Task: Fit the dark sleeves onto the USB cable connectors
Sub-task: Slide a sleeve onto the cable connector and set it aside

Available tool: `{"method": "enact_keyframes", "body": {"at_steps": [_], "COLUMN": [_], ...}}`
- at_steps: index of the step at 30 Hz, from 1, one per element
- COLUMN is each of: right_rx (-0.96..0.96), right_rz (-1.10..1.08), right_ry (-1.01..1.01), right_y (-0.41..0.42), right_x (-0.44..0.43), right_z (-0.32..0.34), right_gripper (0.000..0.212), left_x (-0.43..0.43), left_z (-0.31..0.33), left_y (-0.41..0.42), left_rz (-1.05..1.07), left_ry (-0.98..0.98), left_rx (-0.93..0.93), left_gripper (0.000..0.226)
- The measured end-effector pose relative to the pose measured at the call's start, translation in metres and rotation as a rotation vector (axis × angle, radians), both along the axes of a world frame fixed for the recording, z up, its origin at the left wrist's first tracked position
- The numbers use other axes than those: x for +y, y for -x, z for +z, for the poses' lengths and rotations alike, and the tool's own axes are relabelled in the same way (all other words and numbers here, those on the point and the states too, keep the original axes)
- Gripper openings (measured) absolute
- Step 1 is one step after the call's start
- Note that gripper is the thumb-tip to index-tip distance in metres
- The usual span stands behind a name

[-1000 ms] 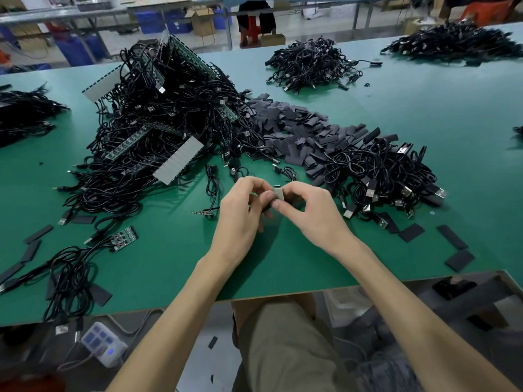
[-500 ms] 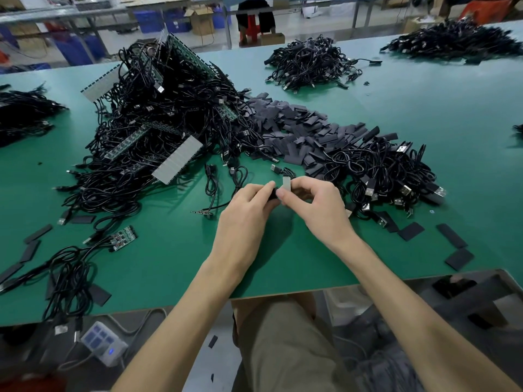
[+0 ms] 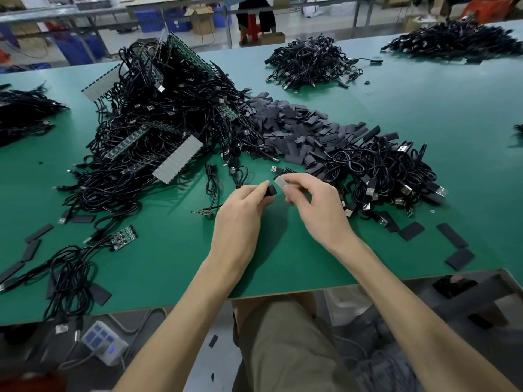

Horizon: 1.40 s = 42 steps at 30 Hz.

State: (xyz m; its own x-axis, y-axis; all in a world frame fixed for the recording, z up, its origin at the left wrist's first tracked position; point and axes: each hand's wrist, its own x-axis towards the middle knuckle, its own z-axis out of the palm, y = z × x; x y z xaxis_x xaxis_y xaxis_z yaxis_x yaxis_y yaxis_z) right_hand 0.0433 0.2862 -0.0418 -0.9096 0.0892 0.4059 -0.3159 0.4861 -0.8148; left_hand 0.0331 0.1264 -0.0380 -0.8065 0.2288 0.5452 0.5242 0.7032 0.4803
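Hands have drawn slightly apart: left hand (image 3: pixel 240 219) grips dark sleeve (image 3: pixel 271 190), right hand (image 3: pixel 317 210) pinches USB connector (image 3: pixel 280 181); fitting probably not finished.

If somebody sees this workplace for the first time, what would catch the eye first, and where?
First, the large tangle of black cables with green circuit boards, left of centre on the green table. To its right spreads a heap of dark sleeves. In front, the left-hand grip holds a dark piece and the right-hand grip pinches a pale grey piece, close together.
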Motion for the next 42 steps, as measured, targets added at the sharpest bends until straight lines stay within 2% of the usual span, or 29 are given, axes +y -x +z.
{"method": "enact_keyframes", "body": {"at_steps": [3, 11, 22, 28, 35, 38, 42], "right_rx": [0.011, 0.054, 0.072, 0.043, 0.018, -0.010, -0.032], "right_rz": [-0.003, -0.037, -0.109, -0.096, -0.059, -0.045, -0.018], "right_ry": [0.059, 0.114, 0.003, 0.015, 0.006, -0.007, -0.053], "right_y": [-0.002, -0.003, -0.005, -0.003, -0.005, -0.005, -0.005], "right_x": [-0.001, -0.001, -0.001, 0.000, -0.001, -0.001, -0.002], "right_z": [0.002, 0.004, 0.003, 0.001, 0.000, 0.000, 0.001], "right_gripper": [0.003, 0.010, 0.014, 0.015, 0.016, 0.016, 0.016], "left_x": [-0.002, -0.004, -0.003, -0.004, -0.006, -0.008, -0.013], "left_z": [-0.003, -0.008, -0.004, -0.002, -0.002, -0.004, -0.006], "left_y": [0.002, 0.004, 0.000, 0.000, -0.002, -0.001, 0.004], "left_rz": [-0.019, -0.043, -0.010, 0.040, 0.055, 0.011, -0.055], "left_ry": [-0.005, -0.069, -0.014, 0.015, 0.016, -0.014, 0.042], "left_rx": [-0.011, -0.079, -0.024, 0.030, -0.018, -0.061, -0.033], "left_gripper": [0.033, 0.040, 0.029, 0.024, 0.038, 0.040, 0.040]}}
